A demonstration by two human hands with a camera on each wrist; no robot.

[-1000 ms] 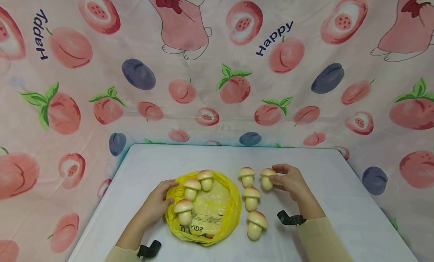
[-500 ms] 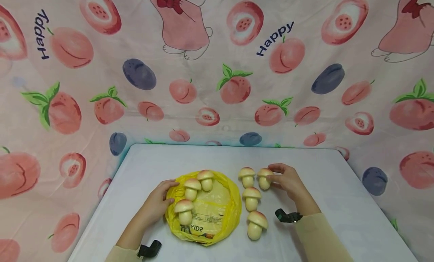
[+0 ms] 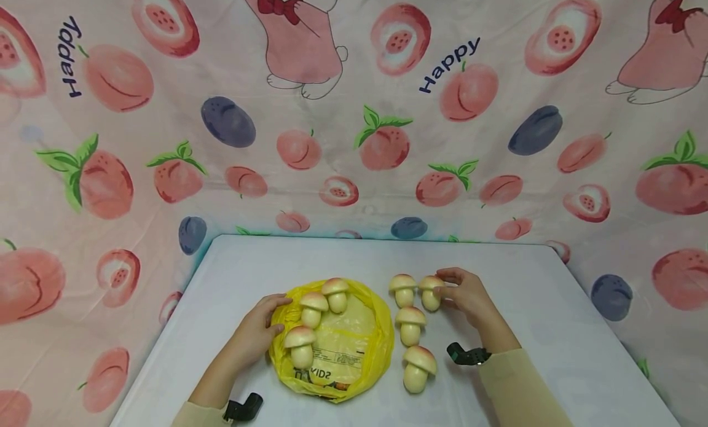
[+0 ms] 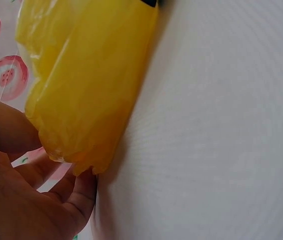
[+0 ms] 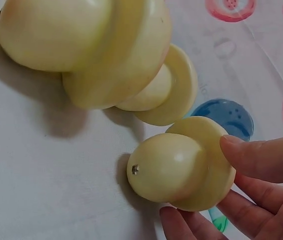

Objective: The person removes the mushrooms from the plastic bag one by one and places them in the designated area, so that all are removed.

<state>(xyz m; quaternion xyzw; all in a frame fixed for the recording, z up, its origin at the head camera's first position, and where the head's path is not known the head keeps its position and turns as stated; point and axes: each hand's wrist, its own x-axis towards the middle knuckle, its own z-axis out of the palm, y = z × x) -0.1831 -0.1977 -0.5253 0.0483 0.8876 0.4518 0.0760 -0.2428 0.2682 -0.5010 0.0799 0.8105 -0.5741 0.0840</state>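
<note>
In the head view my right hand (image 3: 467, 295) holds a toy mushroom (image 3: 429, 293) with a pale stem and brownish cap, at the back right of the group. The right wrist view shows the thumb and fingers around that mushroom's cap (image 5: 169, 165). My left hand (image 3: 256, 329) grips the left edge of a round, rolled-down yellow plastic bag (image 3: 381, 347). In the left wrist view the thumb and fingertips meet the bag's crumpled side (image 4: 86, 100). Inside the bag lie three mushrooms, one of them near the front left (image 3: 301, 350).
Three more mushrooms form a column right of the bag: back (image 3: 402, 290), middle (image 3: 410, 325) and front (image 3: 418, 368). They lie on a white table (image 3: 553, 329). A fruit-printed curtain (image 3: 332, 126) hangs behind it.
My right hand has moved a little to the left with its mushroom, closer to the back mushroom of the column. The left hand and the bag have stayed put.
</note>
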